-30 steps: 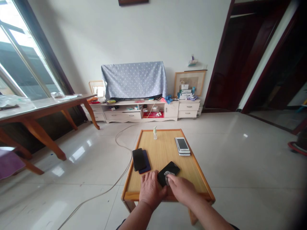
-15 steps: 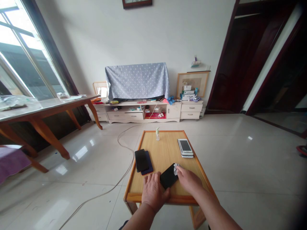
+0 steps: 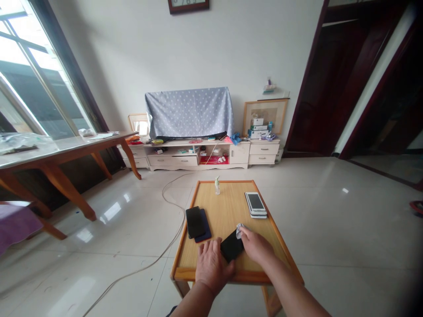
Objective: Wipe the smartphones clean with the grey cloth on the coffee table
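A black phone (image 3: pixel 231 247) lies on the small wooden table (image 3: pixel 228 211) near its front edge. My left hand (image 3: pixel 211 266) rests flat beside the phone, its fingers against the phone's left edge. At the phone's far end, my right hand (image 3: pixel 255 245) pinches a small pale cloth (image 3: pixel 238 230) against the screen. Two dark phones (image 3: pixel 196 223) lie stacked at the table's left edge. A stack of white phones (image 3: pixel 255 204) sits at the right. A small spray bottle (image 3: pixel 217 185) stands at the far edge.
A white cable (image 3: pixel 165 193) snakes across the shiny tiled floor left of the table. A long wooden table (image 3: pixel 66 147) stands by the window at left. A low white cabinet (image 3: pixel 198 154) with a cloth-covered screen (image 3: pixel 188 111) lines the far wall. A dark doorway (image 3: pixel 317 88) opens at right.
My right hand with the cloth has slid from the phone's near part to its far end. The view has tilted up slightly. My left hand has stayed by the phone.
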{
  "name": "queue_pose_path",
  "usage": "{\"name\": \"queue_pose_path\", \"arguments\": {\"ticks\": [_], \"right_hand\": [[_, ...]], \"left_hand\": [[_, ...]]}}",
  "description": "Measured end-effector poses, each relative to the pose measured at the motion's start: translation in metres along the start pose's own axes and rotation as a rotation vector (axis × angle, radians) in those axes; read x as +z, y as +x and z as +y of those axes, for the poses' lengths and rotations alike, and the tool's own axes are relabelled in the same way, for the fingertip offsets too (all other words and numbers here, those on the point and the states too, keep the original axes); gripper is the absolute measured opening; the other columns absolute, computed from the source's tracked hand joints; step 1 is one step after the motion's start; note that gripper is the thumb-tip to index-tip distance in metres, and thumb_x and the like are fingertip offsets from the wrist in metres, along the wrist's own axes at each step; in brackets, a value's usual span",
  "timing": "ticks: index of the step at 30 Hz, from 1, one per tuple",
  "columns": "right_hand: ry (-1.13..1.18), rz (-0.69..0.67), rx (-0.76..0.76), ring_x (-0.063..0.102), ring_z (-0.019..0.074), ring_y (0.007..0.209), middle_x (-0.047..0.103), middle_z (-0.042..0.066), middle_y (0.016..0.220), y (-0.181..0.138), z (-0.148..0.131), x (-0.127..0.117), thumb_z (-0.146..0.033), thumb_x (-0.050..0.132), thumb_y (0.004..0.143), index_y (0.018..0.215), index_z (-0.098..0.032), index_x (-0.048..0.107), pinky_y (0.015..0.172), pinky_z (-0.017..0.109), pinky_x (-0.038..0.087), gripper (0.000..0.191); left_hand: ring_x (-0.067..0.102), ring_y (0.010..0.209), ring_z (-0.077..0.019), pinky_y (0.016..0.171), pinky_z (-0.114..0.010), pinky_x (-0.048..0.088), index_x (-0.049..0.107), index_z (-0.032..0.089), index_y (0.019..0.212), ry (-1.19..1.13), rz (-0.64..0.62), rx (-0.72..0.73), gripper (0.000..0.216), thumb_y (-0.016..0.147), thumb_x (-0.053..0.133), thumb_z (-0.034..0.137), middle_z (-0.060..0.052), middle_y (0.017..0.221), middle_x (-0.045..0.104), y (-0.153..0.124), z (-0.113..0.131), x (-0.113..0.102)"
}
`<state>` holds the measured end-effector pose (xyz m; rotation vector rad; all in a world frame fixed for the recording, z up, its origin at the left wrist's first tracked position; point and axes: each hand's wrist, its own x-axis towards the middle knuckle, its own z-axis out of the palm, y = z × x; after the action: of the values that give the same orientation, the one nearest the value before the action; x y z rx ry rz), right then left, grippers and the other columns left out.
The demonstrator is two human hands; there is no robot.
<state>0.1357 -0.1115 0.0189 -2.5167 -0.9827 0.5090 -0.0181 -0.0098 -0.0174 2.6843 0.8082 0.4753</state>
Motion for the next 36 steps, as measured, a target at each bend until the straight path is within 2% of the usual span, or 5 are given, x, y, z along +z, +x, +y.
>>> {"name": "queue_pose_path", "arguments": {"ticks": [7,13,20,26,36], "right_hand": [[-0.012,-0.050,-0.163,0.069,0.0240,0.098,0.075,0.006,0.105,-0.022,-0.025,0.029,-0.050,0.028,0.099,0.124,-0.036,0.063,0.080,0.032,0.045,0.046],[-0.013,0.020,0.003,0.065,0.0237,0.110,0.069,0.009,0.122,0.007,0.002,0.004,-0.039,0.023,0.100,0.141,-0.029,0.049,0.084,0.033,0.045,0.050],[-0.017,0.007,-0.113,0.068,0.0248,0.102,0.073,0.005,0.112,-0.022,0.001,0.020,-0.047,0.031,0.098,0.129,-0.035,0.060,0.081,0.033,0.045,0.044],[0.003,0.059,0.016,0.065,0.0245,0.106,0.069,0.007,0.122,-0.017,0.022,-0.004,-0.042,0.024,0.100,0.132,-0.031,0.057,0.081,0.032,0.044,0.047],[0.012,0.004,-0.172,0.069,0.0241,0.097,0.075,0.004,0.107,-0.047,0.000,0.015,-0.044,0.032,0.098,0.118,-0.035,0.067,0.076,0.030,0.042,0.040]], "left_hand": [[0.055,0.110,-0.0271,0.101,-0.041,0.032,0.052,0.024,0.124,-0.005,0.004,0.022,0.047,0.079,0.056,0.038,-0.008,0.114,0.064,0.002,-0.002,0.003],[0.052,0.116,-0.0302,0.104,-0.043,0.031,0.050,0.022,0.128,-0.002,0.037,0.009,0.065,0.069,0.065,0.046,-0.009,0.121,0.060,0.000,-0.002,0.003],[0.053,0.115,-0.0297,0.106,-0.043,0.030,0.053,0.022,0.125,0.017,0.016,-0.015,0.059,0.070,0.065,0.041,-0.009,0.118,0.063,0.001,0.007,-0.005],[0.052,0.116,-0.0293,0.104,-0.041,0.030,0.052,0.020,0.125,0.016,-0.009,-0.015,0.062,0.070,0.066,0.043,-0.009,0.119,0.062,0.002,0.005,-0.001],[0.052,0.114,-0.0283,0.103,-0.041,0.031,0.054,0.020,0.122,0.016,-0.003,-0.005,0.053,0.074,0.062,0.040,-0.009,0.115,0.063,0.002,0.009,-0.006]]}}
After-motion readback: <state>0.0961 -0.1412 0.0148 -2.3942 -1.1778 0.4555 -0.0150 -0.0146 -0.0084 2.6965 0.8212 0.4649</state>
